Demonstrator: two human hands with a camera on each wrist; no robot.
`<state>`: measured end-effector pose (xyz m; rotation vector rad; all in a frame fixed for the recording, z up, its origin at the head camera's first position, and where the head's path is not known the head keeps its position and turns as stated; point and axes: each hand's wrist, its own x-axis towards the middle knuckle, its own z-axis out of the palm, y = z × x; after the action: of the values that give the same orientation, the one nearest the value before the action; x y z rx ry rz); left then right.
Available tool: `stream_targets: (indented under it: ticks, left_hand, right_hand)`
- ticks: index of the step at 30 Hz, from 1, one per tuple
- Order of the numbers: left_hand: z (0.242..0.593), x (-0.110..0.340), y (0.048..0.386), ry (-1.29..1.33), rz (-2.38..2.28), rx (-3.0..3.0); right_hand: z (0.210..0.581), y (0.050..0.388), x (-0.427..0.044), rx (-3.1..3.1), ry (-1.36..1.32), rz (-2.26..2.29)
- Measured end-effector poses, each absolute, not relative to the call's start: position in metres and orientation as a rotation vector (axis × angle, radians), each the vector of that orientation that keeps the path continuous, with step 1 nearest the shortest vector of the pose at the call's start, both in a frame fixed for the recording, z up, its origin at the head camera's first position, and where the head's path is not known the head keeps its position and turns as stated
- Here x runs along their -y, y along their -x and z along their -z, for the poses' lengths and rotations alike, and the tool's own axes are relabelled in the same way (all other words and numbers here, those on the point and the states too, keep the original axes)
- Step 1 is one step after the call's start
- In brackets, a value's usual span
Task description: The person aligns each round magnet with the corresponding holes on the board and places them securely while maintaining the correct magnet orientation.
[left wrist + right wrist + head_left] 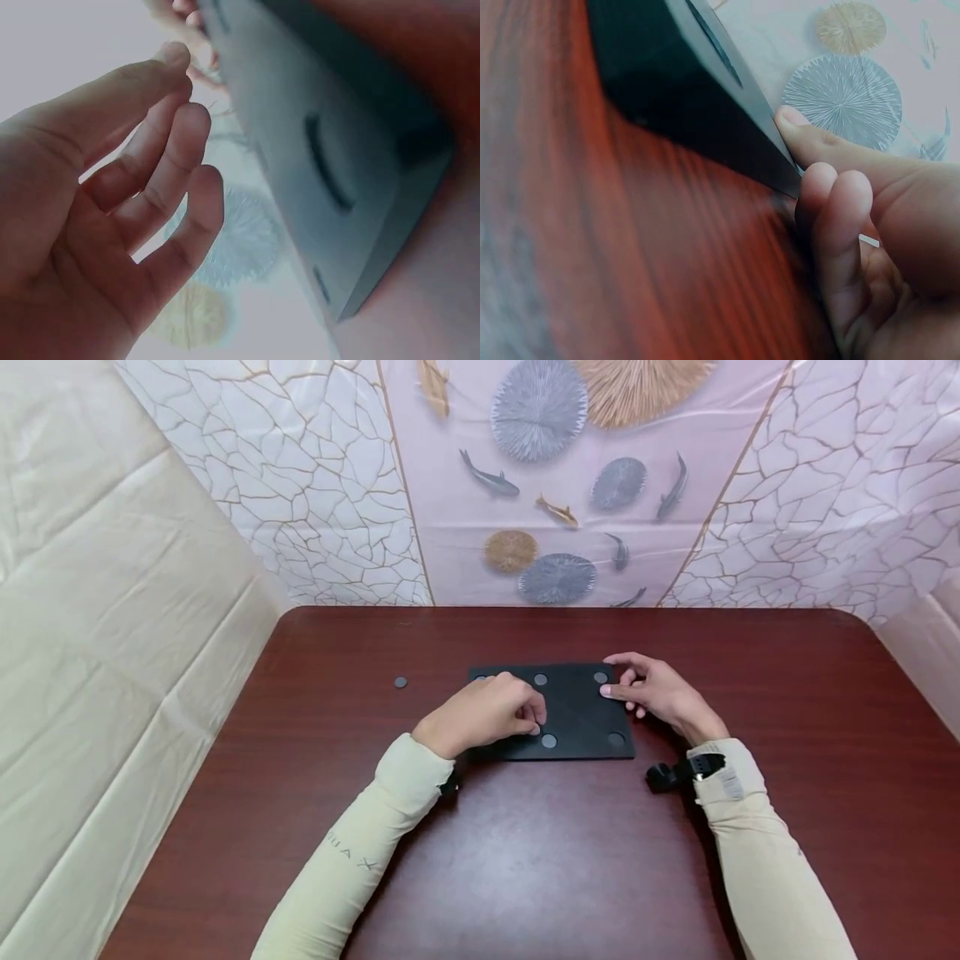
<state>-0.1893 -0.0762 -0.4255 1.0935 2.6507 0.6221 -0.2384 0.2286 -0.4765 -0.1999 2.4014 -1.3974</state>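
A flat black rectangular board (581, 718) with round recesses lies on the table. Grey discs show at several of them, such as the disc at the near middle (549, 741); the near right recess (616, 739) looks darker. My left hand (491, 710) is over the board's left part, fingers bent and thumb tip close to the index fingertip. Whether anything small is between them I cannot tell; it hides the near left corner. At the right edge my right hand (660, 693) grips the board, thumb on top, other fingers curled by the side.
A loose grey disc (401, 682) lies on the dark red wooden table (495, 860), left of the board. Each wrist wears a strapped camera, the right one (682, 771) plainly seen. Behind the table's far edge hangs a patterned sheet (322, 477); a pale cloth (112, 652) covers the left side.
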Motion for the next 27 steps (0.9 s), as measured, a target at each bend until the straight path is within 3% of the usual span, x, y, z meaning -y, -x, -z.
stream_targets:
  ticks: [15,27]
  left_hand:
    - [0.416,0.112,0.198,-1.083,-0.798,-2.636]
    - [0.401,0.158,0.208,-0.862,-0.904,-2.789]
  right_hand:
    - [0.481,0.232,-0.234,-2.397,0.176,1.395]
    - [0.476,0.238,-0.229,-2.415,0.206,1.369]
